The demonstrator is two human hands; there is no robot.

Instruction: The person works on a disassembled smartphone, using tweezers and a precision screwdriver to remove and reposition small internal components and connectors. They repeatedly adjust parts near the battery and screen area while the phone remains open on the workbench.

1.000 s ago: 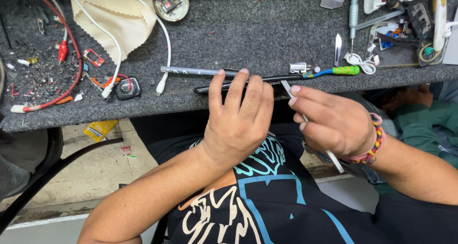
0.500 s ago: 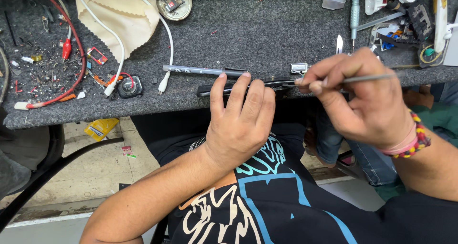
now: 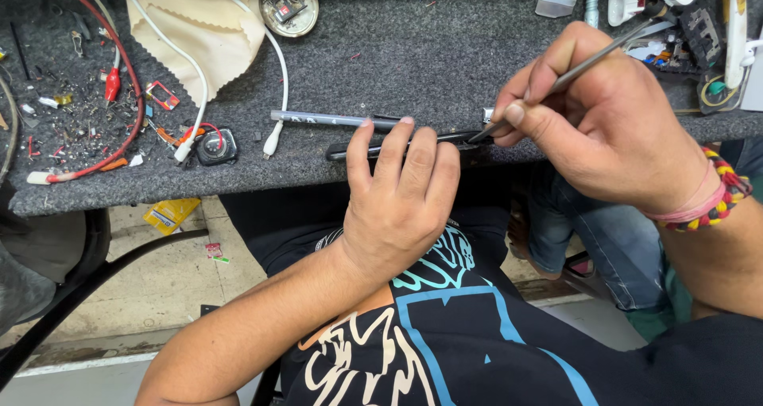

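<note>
My left hand presses the flat dark phone lying crosswise under my fingertips at the bench edge; my right hand pinches a thin metal tool, tip at its right end.

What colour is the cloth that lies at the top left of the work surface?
The cloth is pale cream yellow and plain, seen best in the head view.
</note>
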